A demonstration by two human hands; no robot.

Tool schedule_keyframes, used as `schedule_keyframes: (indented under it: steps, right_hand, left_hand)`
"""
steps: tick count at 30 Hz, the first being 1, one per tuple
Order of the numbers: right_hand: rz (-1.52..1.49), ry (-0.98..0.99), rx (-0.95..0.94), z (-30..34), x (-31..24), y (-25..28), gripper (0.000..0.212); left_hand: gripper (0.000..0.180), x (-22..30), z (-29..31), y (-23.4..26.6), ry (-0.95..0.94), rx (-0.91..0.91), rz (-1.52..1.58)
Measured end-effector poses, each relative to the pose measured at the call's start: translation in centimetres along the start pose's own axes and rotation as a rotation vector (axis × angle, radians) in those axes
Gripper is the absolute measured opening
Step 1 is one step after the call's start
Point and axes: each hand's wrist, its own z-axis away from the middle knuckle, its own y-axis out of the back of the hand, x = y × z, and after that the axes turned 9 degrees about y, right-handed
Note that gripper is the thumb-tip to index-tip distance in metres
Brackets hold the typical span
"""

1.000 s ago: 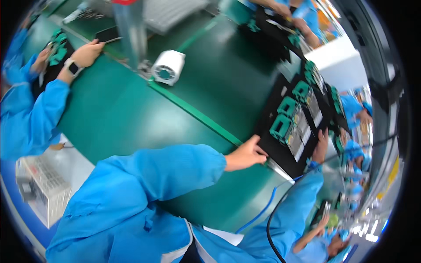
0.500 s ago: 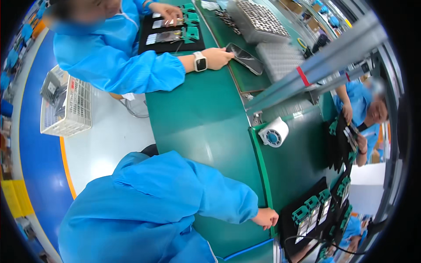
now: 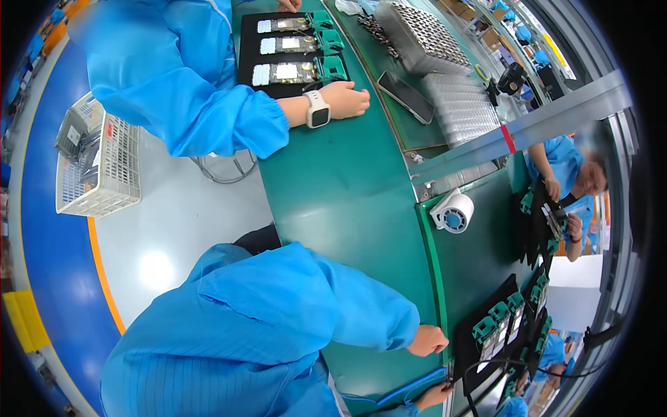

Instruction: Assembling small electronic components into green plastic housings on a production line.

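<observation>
Right hand point(image 3: 434, 396) low by desk point(image 3: 333, 181), grip can't be told; left hand point(image 3: 427, 340) curled in, near green strip point(image 3: 432, 264). Black tray point(image 3: 467, 351) with green-framed parts point(image 3: 499, 311) just right. Farther: white fan point(image 3: 456, 211); co-worker's parts point(image 3: 332, 67), white labels point(image 3: 286, 71) unreadable.

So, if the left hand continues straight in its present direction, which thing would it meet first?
Most likely the black board bearing green parts, just beyond the green strip by the left hand; depth is unclear, so it might pass above.

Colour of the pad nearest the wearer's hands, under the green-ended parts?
That pad is black; it shows best in the head view.
</observation>
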Motion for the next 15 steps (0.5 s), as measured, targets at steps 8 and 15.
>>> schedule_keyframes:
  steps: [8,15]
  right_hand:
    - [0.133,0.091,-0.062,2.7,-5.9,-1.3,0.039]
    - [0.005,0.201,-0.072,10.6,-9.3,1.3,0.039]
  left_hand:
    - [0.012,0.2,5.6,2.6,0.017,0.051,-0.235]
    - [0.015,9.0,21.8,13.8,-0.406,0.19,-0.633]
